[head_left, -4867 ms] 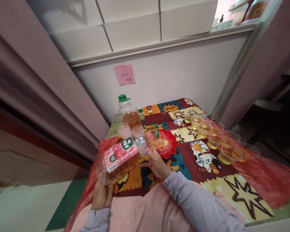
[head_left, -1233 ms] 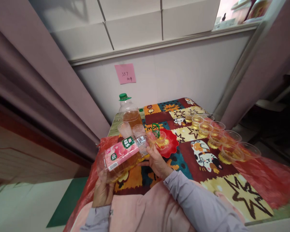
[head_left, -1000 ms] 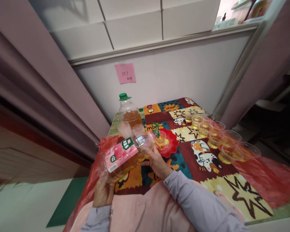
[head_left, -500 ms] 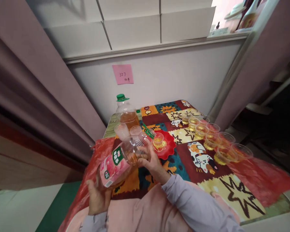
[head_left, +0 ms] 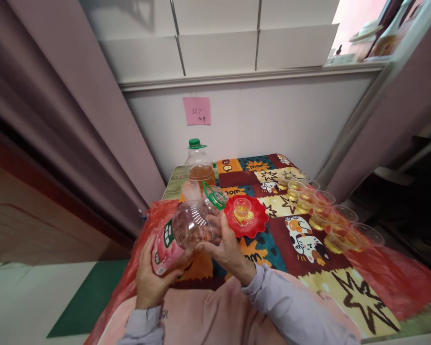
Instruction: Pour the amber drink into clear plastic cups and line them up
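Both hands grip a large clear bottle (head_left: 187, 229) with a pink label and a green neck ring, tilted with its open mouth up and away from me. My left hand (head_left: 154, 278) cups its base from below. My right hand (head_left: 224, 247) wraps its shoulder from the right. A little amber drink lies inside. Just beyond its mouth, a small clear cup (head_left: 243, 209) with amber drink stands on a red plate (head_left: 258, 221).
A second bottle (head_left: 199, 165) with a green cap stands at the table's far left, with empty clear cups (head_left: 191, 189) before it. Several filled cups (head_left: 318, 211) run in a row along the right side of the patterned cloth (head_left: 345, 282). A wall closes the far edge.
The bottle swung up from a near-level pouring tilt, its mouth lifting away from the cup on the red plate. That cup now holds amber drink. My view shifted left.
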A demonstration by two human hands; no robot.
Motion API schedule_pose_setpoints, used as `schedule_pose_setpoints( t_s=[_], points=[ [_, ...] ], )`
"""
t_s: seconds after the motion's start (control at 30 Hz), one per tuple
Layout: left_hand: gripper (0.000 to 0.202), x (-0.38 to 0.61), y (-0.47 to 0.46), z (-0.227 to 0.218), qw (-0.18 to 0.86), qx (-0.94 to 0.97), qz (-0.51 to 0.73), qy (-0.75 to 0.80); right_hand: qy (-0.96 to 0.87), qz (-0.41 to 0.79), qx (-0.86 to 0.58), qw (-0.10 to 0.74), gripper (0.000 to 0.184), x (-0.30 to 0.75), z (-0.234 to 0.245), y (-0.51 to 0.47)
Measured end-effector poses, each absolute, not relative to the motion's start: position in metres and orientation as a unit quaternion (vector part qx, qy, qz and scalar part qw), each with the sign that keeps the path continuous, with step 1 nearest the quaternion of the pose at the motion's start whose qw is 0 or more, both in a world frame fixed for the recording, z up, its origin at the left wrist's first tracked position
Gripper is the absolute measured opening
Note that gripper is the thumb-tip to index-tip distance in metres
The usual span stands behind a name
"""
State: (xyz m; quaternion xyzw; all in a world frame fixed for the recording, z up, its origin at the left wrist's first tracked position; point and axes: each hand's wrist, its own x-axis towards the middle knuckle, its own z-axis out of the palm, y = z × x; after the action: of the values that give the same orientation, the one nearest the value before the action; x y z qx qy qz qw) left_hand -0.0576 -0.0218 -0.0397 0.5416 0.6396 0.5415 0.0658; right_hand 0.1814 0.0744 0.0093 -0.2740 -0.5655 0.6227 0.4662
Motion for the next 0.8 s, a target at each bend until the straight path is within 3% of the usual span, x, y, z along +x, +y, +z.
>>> schedule_pose_setpoints(
  t_s=[0.27, 0.3, 0.43, 0.47, 0.67, 0.8],
  points=[
    [0.112, -0.066, -0.028, -0.042, 0.012, 0.56, 0.496, 0.664, -0.752, 0.474, -0.217, 0.403, 0.141, 0.217, 0.032, 0.104],
    [0.111, -0.066, -0.028, -0.043, 0.013, 0.558, 0.496, 0.665, -0.769, 0.439, -0.235, 0.4, 0.132, 0.231, 0.035, 0.114],
    [0.111, -0.066, -0.027, -0.048, 0.014, 0.561, 0.492, 0.666, -0.814, 0.227, -0.381, 0.375, 0.065, 0.285, 0.051, 0.158],
    [0.111, -0.066, -0.026, -0.049, 0.01, 0.561, 0.493, 0.665, -0.821, 0.179, -0.418, 0.345, 0.059, 0.294, 0.054, 0.167],
    [0.115, -0.066, -0.024, -0.053, 0.009, 0.551, 0.495, 0.672, -0.857, 0.09, -0.495, 0.113, 0.074, 0.297, 0.063, 0.188],
    [0.116, -0.065, -0.024, -0.05, 0.011, 0.546, 0.5, 0.672, -0.85, 0.085, -0.515, 0.072, 0.069, 0.281, 0.062, 0.187]
  ],
)
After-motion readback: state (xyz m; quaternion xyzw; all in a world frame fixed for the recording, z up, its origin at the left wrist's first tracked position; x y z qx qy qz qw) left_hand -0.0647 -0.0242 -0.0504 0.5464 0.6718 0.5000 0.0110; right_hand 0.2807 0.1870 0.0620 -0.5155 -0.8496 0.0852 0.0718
